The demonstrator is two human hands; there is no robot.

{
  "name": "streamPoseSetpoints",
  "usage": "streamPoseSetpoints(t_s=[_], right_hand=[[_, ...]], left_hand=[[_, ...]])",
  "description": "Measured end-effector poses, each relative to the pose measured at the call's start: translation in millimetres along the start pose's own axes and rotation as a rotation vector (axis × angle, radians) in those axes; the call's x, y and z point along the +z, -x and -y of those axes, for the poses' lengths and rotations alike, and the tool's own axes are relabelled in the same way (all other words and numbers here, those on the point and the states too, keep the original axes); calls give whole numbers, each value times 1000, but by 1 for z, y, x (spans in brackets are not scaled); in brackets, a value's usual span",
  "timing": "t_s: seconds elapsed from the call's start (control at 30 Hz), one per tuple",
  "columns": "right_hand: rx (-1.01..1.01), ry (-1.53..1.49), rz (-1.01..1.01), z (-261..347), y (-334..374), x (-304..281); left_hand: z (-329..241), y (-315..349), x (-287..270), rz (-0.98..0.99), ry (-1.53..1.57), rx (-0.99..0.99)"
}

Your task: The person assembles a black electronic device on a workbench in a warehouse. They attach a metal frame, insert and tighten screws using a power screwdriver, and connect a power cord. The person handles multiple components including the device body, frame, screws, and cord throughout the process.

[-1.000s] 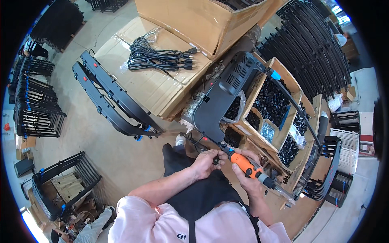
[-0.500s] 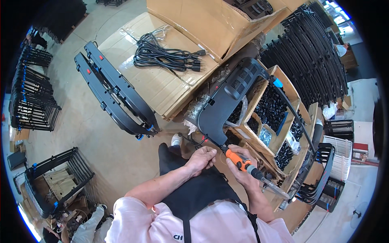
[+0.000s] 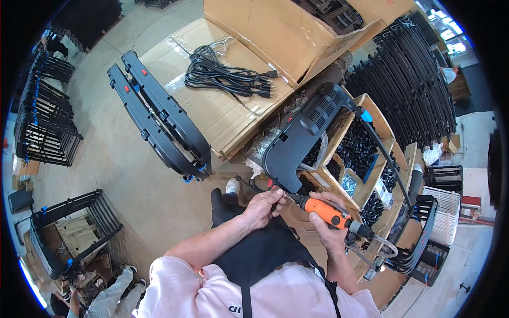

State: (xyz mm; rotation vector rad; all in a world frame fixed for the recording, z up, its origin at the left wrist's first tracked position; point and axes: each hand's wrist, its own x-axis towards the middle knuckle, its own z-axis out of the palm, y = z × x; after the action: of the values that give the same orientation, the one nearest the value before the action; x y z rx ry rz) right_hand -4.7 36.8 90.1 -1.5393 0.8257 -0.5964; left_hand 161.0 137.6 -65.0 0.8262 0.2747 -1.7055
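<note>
1. Right hand (image 3: 330, 230): lower right of centre. You wrap it around the orange body of a power driver (image 3: 324, 212), fingers closed firmly on it.
2. Power driver: right of centre in the lower half, its tip pointing to the left and slightly up, a clear hose (image 3: 389, 245) trailing from its rear toward the lower right.
3. Left hand (image 3: 262, 209): just below the centre. Your fingers are curled, thumb and forefinger brought together beside the driver's tip; whether they pinch the tip or some small piece, the view cannot tell.
4. Black vented panel (image 3: 305, 135): above and right of centre, slanting, its lower end near the driver's tip.
5. Wooden bin (image 3: 380, 117): right of the panel, divided into compartments; you have small black parts (image 3: 356, 151) heaped in several, and a bluish bag (image 3: 349, 183) in another.
6. Black cables (image 3: 220, 74): bundled on a flat cardboard surface (image 3: 233, 124), upper middle of the frame.
7. Two curved black housings (image 3: 164, 116): side by side, upper left, left of the cardboard.
</note>
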Motion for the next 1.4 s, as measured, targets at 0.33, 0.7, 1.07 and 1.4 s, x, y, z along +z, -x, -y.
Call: streamPoseSetpoints(t_s=[0.33,0.7,1.07,1.4], right_hand=[[-32,103,36,-2,-5,12],[-40,181,17,0,-20,29],[19,313,120,-14,-48,50],[-56,375,113,-22,-53,56]], left_hand=[[-15,1,12,37,248,-79],[-19,2,13,17,195,-59],[-25,9,-8,113,-49,-47],[-37,4,-18,68,-133,39]])
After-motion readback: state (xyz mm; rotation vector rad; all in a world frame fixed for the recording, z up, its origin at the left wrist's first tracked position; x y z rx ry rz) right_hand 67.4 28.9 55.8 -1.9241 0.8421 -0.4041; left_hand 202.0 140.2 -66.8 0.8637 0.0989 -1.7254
